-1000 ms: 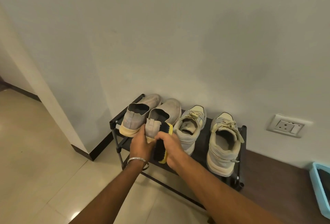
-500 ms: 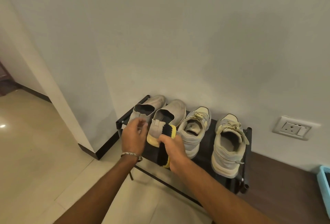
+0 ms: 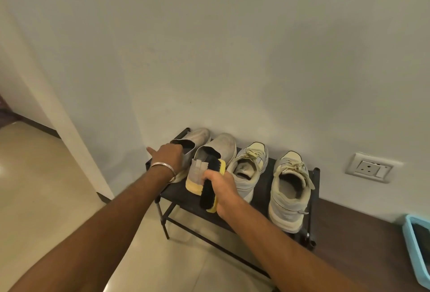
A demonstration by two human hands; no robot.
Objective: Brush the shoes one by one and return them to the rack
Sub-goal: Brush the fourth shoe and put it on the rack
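Four shoes stand on a low black rack (image 3: pixel 314 201) against the wall. From the left: a grey slip-on (image 3: pixel 201 135), a second grey slip-on (image 3: pixel 222 148), a beige lace-up sneaker (image 3: pixel 252 163) and its mate (image 3: pixel 288 189). My left hand (image 3: pixel 169 157) covers the heel of the leftmost slip-on, with its fingers curled into the shoe's opening; the shoe still rests on the rack. My right hand (image 3: pixel 224 190) grips a brush (image 3: pixel 210 187) with black bristles and a yellow back, held beside the heel of the second slip-on.
A white wall socket (image 3: pixel 370 167) sits low on the wall at the right. A light-blue basket (image 3: pixel 413 240) stands at the far right edge on a dark brown floor strip. A wall corner (image 3: pixel 76 138) juts out left of the rack, with cream floor tiles in front.
My left hand has let go of the second slip-on's heel and moved left onto the heel of the leftmost slip-on. My right hand has kept the brush in about the same place.
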